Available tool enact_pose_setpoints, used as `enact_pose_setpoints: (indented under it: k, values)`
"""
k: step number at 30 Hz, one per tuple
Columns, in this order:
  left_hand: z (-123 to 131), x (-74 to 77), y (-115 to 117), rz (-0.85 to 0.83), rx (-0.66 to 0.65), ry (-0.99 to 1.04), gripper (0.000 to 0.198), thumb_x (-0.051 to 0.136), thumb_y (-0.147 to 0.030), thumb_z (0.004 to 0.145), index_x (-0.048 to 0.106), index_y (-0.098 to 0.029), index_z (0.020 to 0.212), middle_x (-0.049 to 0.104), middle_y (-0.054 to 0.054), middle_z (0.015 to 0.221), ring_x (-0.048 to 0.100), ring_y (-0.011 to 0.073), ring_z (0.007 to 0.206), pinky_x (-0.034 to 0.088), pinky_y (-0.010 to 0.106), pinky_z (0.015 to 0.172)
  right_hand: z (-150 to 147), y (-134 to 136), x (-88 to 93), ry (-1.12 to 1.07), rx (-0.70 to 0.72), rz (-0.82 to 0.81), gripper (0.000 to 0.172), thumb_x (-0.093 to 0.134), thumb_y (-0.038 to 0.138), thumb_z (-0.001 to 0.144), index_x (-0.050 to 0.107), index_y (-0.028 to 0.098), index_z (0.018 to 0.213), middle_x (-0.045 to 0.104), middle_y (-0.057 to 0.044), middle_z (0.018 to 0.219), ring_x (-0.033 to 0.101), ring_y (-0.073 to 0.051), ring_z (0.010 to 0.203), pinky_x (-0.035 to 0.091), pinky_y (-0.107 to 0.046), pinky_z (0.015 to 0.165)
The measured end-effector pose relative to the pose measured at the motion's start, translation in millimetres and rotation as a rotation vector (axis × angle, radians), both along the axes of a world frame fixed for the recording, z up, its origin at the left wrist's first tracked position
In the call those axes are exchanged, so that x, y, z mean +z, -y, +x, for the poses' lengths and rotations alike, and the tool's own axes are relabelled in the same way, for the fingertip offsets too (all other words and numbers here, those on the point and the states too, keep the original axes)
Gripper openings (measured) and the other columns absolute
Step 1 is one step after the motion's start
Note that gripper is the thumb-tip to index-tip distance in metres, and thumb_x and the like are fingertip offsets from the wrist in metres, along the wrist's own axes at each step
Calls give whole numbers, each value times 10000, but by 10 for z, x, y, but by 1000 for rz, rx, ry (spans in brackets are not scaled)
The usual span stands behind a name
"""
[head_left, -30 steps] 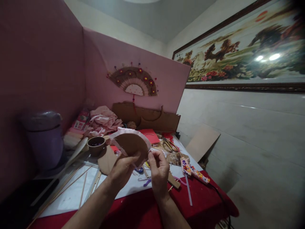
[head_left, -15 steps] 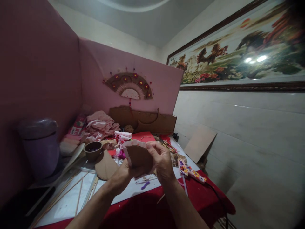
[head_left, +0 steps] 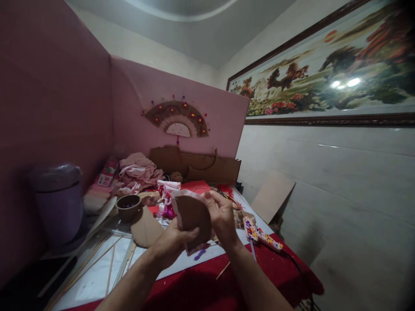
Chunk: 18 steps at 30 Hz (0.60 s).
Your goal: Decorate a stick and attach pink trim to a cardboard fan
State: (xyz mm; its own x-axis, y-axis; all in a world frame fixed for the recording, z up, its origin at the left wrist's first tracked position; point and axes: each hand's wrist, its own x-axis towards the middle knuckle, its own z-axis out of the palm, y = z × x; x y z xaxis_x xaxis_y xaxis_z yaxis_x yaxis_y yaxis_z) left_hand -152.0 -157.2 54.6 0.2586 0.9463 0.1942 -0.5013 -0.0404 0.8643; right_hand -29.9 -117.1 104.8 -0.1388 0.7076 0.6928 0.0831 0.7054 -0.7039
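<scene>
Between my hands, above the table, is a rounded brown cardboard piece [head_left: 193,214] with pale pink fabric [head_left: 185,193] showing along its edge. My left hand [head_left: 179,239] grips its lower left side, the thumb lying across the cardboard. At the upper right edge, my right hand [head_left: 221,212] pinches the fabric rim between thumb and fingers. A second tan cardboard piece [head_left: 146,227] lies flat left of my left hand. Below the held piece, a small purple strip [head_left: 199,255] rests on the white sheet.
A flower-patterned glue gun [head_left: 264,237] lies at the right on the red cloth [head_left: 275,272]. At the left stand a round bowl [head_left: 128,206] and a purple bin [head_left: 60,207]. Thin wooden sticks [head_left: 110,270] lie front left. A decorated fan [head_left: 178,119] hangs on the pink panel.
The cardboard piece has tilted and turned more upright, showing more of its brown face. My left thumb now lies over its front. The view has shifted slightly.
</scene>
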Motion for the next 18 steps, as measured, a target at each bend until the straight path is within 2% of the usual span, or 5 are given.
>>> enact_pose_setpoints:
  k: [6,12,14,16,18]
  values:
    - [27,24,36,20,-77,-70,226,691,-232,706,622,-119,888,634,78,734,560,138,552,502,363,630,14,-119,193,57,290,-284,319,661,469,702,624,154,664,594,1,614,505,-124,547,381,-233,503]
    - [-12,32,32,-19,-112,-41,254,693,-234,708,627,-149,938,655,79,742,615,181,628,511,396,679,-24,-40,164,101,-30,12,159,632,331,755,654,203,664,641,-27,710,566,-186,737,452,-307,674]
    - [-24,24,16,-32,-96,-34,234,702,-226,698,642,-142,908,666,83,754,615,173,600,518,379,656,-36,92,270,42,-18,50,163,595,340,791,666,214,718,655,-43,794,581,-206,835,451,-349,772]
    - [-25,18,10,-46,-64,-30,198,713,-210,680,658,-129,852,663,77,710,604,162,557,519,346,609,-46,294,416,-121,210,-79,253,473,393,870,662,227,847,672,-50,892,613,-199,859,471,-357,783]
    - [-20,18,21,-32,44,3,138,723,-179,657,668,-132,774,641,55,622,593,160,530,509,312,563,-41,540,444,-289,584,-236,352,345,448,910,626,249,983,678,-52,988,643,-205,885,497,-382,781]
